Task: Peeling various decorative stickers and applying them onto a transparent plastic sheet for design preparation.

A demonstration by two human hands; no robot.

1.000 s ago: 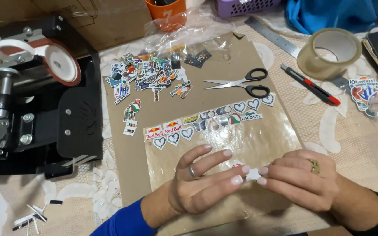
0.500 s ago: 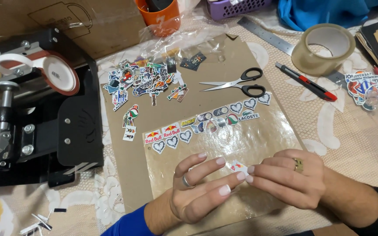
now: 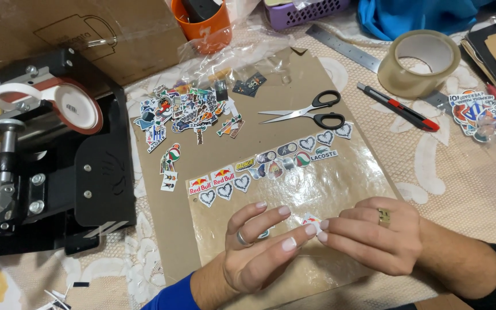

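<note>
Head view: black press machine (image 3: 47, 161) stands left on the bench (image 3: 466, 172), cardboard sheet (image 3: 271, 92) beside it. Left hand (image 3: 259, 252) and right hand (image 3: 368, 232) meet fingertip to fingertip, both pinched on a small sticker (image 3: 310, 219) above the sheet's glossy film.

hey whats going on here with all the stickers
A person sits at a table and holds one small sticker pinched between the fingertips of both hands, left hand and right hand, above a clear glossy sheet on brown cardboard. A row of stickers already lies on the sheet, and a loose pile sits further back. Scissors, a tape roll and a black press lie untouched.
</note>
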